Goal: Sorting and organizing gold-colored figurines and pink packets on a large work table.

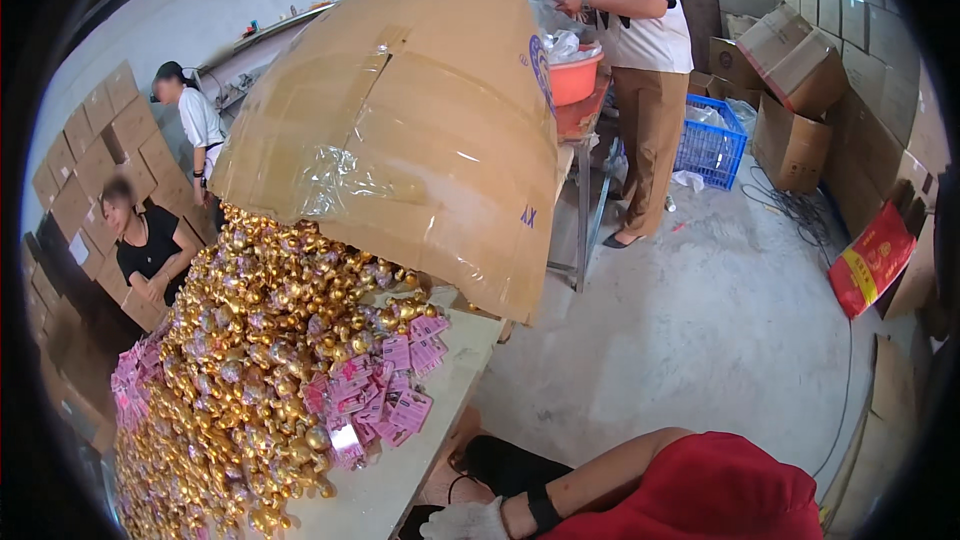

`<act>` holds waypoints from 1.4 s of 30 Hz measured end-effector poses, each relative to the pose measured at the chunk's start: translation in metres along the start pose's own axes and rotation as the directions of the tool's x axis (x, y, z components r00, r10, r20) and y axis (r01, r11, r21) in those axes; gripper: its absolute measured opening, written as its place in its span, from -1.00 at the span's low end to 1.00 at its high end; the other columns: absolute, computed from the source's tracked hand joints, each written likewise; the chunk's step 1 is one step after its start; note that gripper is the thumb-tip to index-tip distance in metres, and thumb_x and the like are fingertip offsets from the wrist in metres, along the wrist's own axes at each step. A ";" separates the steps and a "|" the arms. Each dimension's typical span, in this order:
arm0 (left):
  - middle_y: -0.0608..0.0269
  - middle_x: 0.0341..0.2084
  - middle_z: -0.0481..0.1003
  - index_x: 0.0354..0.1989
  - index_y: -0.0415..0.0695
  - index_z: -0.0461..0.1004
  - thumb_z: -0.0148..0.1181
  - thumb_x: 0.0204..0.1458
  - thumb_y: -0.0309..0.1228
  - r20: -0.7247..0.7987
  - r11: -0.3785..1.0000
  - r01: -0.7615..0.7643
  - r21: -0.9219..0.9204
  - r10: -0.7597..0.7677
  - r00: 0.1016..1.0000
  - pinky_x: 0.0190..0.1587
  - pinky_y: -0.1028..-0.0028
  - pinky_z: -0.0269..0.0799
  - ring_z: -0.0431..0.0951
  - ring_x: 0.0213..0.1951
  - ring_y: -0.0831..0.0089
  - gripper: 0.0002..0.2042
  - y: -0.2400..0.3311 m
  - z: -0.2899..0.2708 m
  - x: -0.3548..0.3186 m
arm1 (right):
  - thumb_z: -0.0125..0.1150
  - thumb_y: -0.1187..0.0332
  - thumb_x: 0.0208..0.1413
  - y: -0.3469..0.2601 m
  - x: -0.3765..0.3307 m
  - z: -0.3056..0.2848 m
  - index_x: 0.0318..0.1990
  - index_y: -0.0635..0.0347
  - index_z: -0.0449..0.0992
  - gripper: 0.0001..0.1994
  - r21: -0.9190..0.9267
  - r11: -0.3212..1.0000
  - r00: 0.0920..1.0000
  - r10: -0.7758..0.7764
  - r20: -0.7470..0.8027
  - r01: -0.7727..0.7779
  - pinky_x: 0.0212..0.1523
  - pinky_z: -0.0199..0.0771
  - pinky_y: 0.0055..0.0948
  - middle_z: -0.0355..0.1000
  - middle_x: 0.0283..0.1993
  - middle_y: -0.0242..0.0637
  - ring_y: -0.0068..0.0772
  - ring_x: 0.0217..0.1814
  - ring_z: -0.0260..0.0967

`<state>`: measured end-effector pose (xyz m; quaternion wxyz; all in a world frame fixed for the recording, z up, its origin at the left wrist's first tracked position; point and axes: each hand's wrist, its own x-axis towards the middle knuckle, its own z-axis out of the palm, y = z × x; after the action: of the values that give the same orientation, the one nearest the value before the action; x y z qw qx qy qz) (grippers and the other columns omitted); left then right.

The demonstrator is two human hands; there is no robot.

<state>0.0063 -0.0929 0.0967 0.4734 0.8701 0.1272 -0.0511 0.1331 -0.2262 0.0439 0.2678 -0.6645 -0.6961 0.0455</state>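
My right hand (466, 522), in a whitish glove with a dark band at the wrist, is low in the picture beside the near table edge. Its fingers are partly cut off by the lower rim, so their grip is hidden. Dark cloth (512, 467) lies just above it. My left hand is not in view. A large pile of small shiny gold trinkets (250, 360) covers the table (400, 480). Pink printed cards (375, 400) lie at the pile's right side. Over its far side leans a big taped cardboard box (400, 140), tilted.
Two people (150, 250) (195, 125) are at the far left by stacked cartons (95, 155). Another person (640, 60) stands behind the box beside an orange-red tub (575, 78). A blue crate (712, 145), cardboard boxes (792, 140), cables (795, 205) and a red bag (873, 260) are on the right.
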 end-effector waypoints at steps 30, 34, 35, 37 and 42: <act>0.44 -0.55 0.40 -0.35 -0.23 0.49 0.06 0.24 -0.27 0.159 0.853 0.205 -0.479 -0.146 0.977 -0.36 0.60 0.33 0.37 -0.43 0.67 -0.74 -0.065 -0.012 -0.010 | 0.10 0.27 0.08 0.013 0.000 0.003 -0.42 0.12 0.44 -0.85 0.270 0.955 0.974 -0.170 0.147 0.126 -0.35 0.36 -0.22 0.35 -0.39 -0.21 -0.17 -0.36 0.35; 0.37 -0.52 0.47 -0.31 -0.26 0.50 0.12 0.18 -0.34 -0.157 0.934 0.168 -0.314 -0.226 0.961 -0.31 0.57 0.37 0.42 -0.41 0.64 -0.80 -0.066 -0.059 -0.013 | 0.07 0.26 0.13 0.019 -0.004 -0.002 -0.43 0.09 0.44 -0.84 0.307 0.940 0.968 -0.200 0.148 0.148 -0.30 0.39 -0.23 0.35 -0.40 -0.20 -0.16 -0.32 0.37; 0.35 -0.51 0.49 -0.31 -0.26 0.51 0.15 0.15 -0.38 -0.250 0.961 0.172 -0.215 -0.225 0.942 -0.31 0.56 0.38 0.43 -0.40 0.64 -0.84 -0.071 -0.072 -0.011 | 0.06 0.25 0.15 0.020 -0.003 -0.003 -0.43 0.09 0.44 -0.83 0.316 0.939 0.969 -0.191 0.158 0.133 -0.28 0.39 -0.23 0.35 -0.41 -0.19 -0.15 -0.31 0.37; 0.31 -0.51 0.50 -0.32 -0.26 0.52 0.19 0.06 -0.47 -0.424 0.967 0.192 -0.165 -0.246 0.872 -0.32 0.54 0.40 0.45 -0.39 0.63 -0.90 -0.085 -0.097 -0.010 | 0.05 0.23 0.18 0.016 -0.003 -0.013 -0.43 0.13 0.43 -0.79 0.357 0.933 0.967 -0.049 0.248 -0.044 -0.22 0.39 -0.19 0.35 -0.41 -0.14 -0.07 -0.30 0.36; 0.05 -0.14 0.48 -0.11 -0.17 0.46 0.33 -0.11 -0.42 -0.699 0.890 0.309 0.337 0.016 0.715 -0.11 0.33 0.43 0.49 -0.09 0.22 -0.66 -0.130 -0.153 0.010 | 0.05 0.21 0.18 0.020 -0.001 -0.010 -0.43 0.19 0.42 -0.74 0.387 0.920 0.956 -0.056 0.287 -0.062 -0.20 0.37 -0.14 0.36 -0.40 -0.11 -0.01 -0.29 0.36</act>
<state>-0.0236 0.1043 0.0729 0.1829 0.8954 0.3485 0.2081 0.1556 -0.2276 0.0434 0.2894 -0.5845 -0.7038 0.2816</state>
